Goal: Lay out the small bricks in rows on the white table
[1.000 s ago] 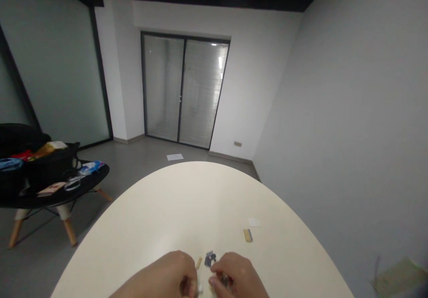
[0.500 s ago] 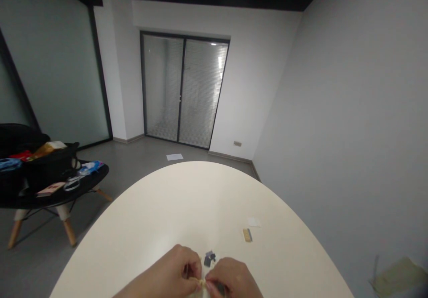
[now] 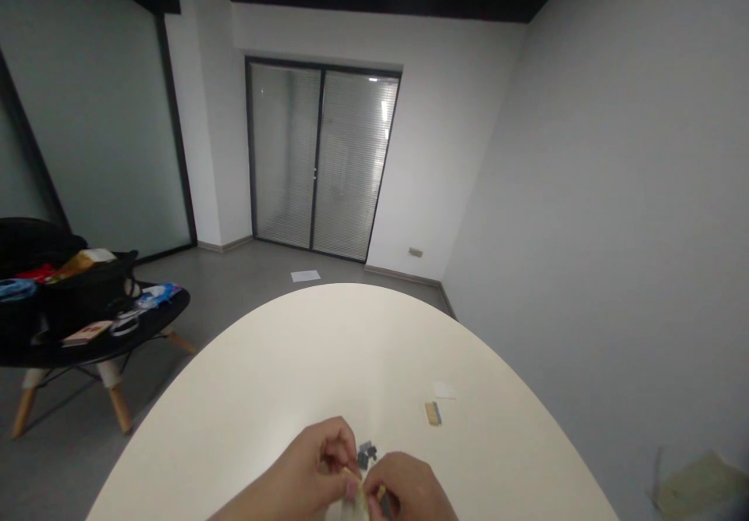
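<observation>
My left hand [image 3: 321, 462] and my right hand [image 3: 409, 483] come together low over the near part of the round table. Both are closed, thumbs against fingers. Between them is a small pale yellowish piece [image 3: 353, 508], pinched by my left fingertips and touched by my right ones; its kind is too small and blurred to tell. A yellow bit [image 3: 381, 492] shows in the curl of my right fingers, partly hidden. Just beyond my fingertips lie several small dark grey pieces [image 3: 366, 454] on the table.
Farther right on the white table [image 3: 351, 334] are a flat yellow-and-grey rectangle [image 3: 432, 413] and a white slip [image 3: 445, 391]. A black chair [image 3: 157, 322] at left bears bags and packets. A wall [image 3: 614, 193] rises along the right side.
My left hand has risen and turned slightly, its fingertips shifting a little right. More of the pale piece shows below the fingers, and a yellow bit now appears in my right hand.
</observation>
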`<state>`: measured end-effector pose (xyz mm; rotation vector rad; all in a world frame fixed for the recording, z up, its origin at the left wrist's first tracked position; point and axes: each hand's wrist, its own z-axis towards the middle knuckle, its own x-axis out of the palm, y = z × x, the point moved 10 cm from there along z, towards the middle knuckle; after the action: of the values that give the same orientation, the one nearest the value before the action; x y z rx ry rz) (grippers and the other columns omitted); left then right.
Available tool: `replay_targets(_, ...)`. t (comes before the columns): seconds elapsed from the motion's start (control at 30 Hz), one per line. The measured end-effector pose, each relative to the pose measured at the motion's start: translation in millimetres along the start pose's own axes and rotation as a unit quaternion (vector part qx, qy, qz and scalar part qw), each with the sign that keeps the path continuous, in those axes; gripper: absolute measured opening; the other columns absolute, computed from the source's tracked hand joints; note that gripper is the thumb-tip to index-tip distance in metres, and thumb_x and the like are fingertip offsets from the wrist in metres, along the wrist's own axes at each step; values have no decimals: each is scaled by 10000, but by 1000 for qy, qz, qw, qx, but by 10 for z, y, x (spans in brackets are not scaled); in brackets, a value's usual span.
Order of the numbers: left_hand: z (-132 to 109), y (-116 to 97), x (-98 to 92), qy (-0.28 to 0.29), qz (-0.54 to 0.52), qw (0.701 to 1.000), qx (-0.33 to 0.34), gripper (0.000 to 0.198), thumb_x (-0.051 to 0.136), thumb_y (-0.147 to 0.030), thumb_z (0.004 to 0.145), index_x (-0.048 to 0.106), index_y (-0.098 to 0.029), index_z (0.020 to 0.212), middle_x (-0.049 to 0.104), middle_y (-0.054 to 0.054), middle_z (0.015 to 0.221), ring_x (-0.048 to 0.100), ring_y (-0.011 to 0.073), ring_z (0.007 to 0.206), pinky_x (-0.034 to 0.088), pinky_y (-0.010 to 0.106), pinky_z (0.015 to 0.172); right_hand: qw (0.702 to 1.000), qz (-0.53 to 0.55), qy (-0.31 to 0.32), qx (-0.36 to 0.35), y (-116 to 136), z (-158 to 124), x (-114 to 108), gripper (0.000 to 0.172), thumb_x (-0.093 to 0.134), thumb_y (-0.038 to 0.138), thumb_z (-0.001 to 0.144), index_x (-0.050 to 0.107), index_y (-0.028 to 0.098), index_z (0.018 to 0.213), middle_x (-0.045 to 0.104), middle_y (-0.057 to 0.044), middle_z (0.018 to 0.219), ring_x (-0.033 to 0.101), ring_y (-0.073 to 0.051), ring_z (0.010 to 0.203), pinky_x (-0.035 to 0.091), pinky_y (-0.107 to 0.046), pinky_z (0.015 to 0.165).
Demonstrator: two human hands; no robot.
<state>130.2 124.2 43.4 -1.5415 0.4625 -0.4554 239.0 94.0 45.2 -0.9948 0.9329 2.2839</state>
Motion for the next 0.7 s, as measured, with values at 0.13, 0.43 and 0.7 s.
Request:
replay_targets(0.13,39,55,54,28,-87,996,11,357,839,-308,674,534,-183,809,731,50,787,620,143,671,405,242,631,999,-3,17,26,-55,-5,-7,250,564,93,576,681,249,732,720,27,667,621,-120,550,423,-186,557)
replay_targets(0.43,115,199,-111,-21,-128,991,38,484,893,-494,634,588,-163,811,584,-42,571,403,50,460,260,186,461,1000,-14,20,-6,56,45,-76,164,683,161,674,675,264,802,733,36,717,651,-129,614,449,-194,599)
replay_targets(0.7,137,197,-135,-29,-158,986,39,498,890,-524,627,606,-157,806,612,-10,603,464,70,486,322,193,485,993,-53,-64,-89,295,91,-305,96,630,188,762,597,259,818,717,35,721,638,-132,634,452,-204,602)
